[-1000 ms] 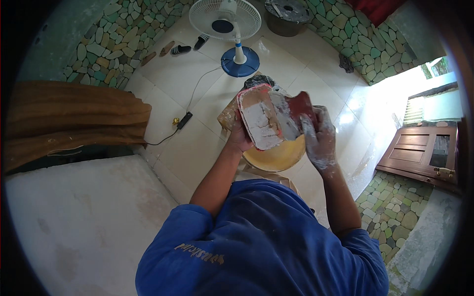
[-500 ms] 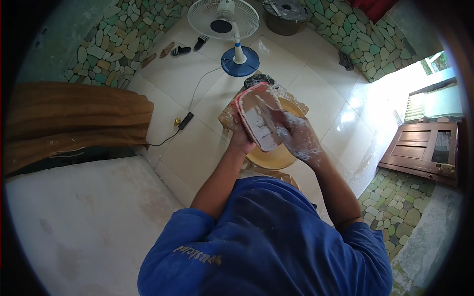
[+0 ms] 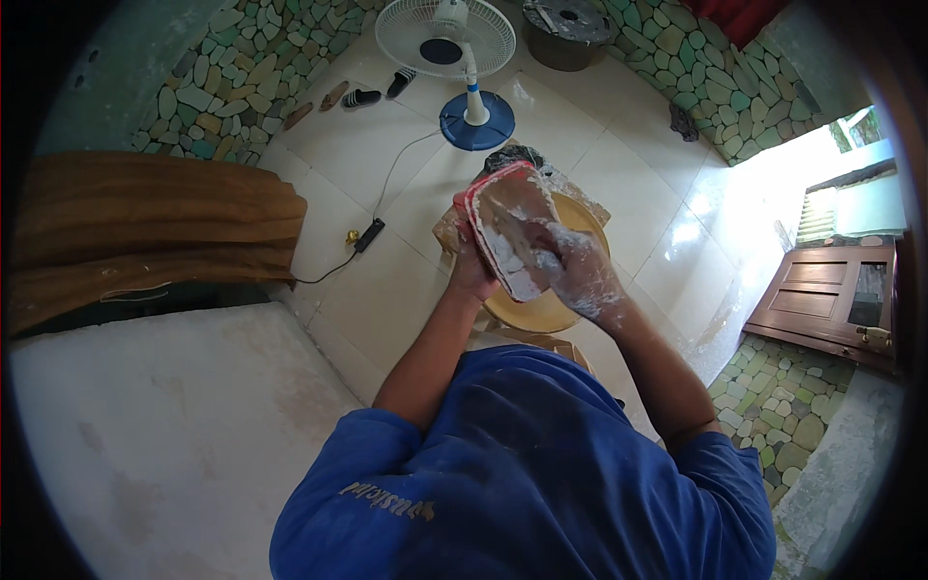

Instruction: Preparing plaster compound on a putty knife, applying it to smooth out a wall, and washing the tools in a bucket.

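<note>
A shallow tray (image 3: pixel 471 215) with a rounded corner and a red rim is tilted in front of me, its inside brown and smeared. White paste (image 3: pixel 501 253) lies along its lower part. My left hand (image 3: pixel 471 271) is closed around the tray's left edge. Coated in white, my right hand (image 3: pixel 582 271) reaches over the right side with its fingers bent into the paste; whether they pinch something is hidden. Beneath the tray shows a round yellow basin (image 3: pixel 527 314), standing on a low, stained wooden surface (image 3: pixel 447 232).
Crumpled black plastic (image 3: pixel 512 157) lies behind the tray. Farther back stand a fan (image 3: pixel 476 121) with a blue base and a dark round tub (image 3: pixel 561 48). A cable runs to a black power strip (image 3: pixel 368 236). Left is a whitish slab (image 3: pixel 174 425); right, a wooden door (image 3: pixel 802 290).
My right hand's fingers have moved down within the tray and bent further in. More brown surface shows in the tray's upper part. My left hand keeps its hold.
</note>
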Tool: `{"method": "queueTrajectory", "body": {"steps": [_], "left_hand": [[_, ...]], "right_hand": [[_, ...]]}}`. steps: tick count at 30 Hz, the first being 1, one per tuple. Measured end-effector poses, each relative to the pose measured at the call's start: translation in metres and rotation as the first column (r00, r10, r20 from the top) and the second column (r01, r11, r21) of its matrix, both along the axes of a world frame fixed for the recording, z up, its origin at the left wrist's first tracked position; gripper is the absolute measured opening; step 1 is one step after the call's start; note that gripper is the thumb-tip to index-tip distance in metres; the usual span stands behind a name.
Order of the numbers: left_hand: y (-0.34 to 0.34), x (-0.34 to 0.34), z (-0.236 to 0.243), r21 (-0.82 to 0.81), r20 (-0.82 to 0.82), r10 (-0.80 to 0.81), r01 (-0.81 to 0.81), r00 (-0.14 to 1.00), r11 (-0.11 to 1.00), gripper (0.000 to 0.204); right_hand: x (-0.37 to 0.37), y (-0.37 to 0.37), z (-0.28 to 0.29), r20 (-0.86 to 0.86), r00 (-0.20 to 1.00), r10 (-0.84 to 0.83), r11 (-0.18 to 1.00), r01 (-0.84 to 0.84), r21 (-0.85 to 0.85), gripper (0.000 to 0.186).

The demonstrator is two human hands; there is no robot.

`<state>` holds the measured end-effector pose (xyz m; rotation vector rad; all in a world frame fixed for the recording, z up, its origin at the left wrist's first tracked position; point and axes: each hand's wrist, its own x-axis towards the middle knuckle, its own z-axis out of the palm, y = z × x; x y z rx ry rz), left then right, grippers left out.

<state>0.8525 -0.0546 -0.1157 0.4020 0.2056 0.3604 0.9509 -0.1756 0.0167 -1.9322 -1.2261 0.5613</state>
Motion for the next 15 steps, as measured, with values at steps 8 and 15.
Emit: {"method": "queueTrajectory", "body": {"steps": [8, 15], "left_hand": [[0.01, -0.004, 0.007, -0.14, 0.111, -0.058, 0.074, 0.992, 0.987, 0.096], [0.004, -0.013, 0.015, 0.092, -0.012, -0.012, 0.013, 1.0, 0.996, 0.098]], "right_hand": [[-0.008, -0.001, 0.019, -0.056, 0.997, -0.062, 0.993, 0.067, 0.098, 0.033], [-0.031, 0.01, 0.006, 0.234, 0.972, 0.008, 0.997, -0.025, 0.068, 0.033]]}}
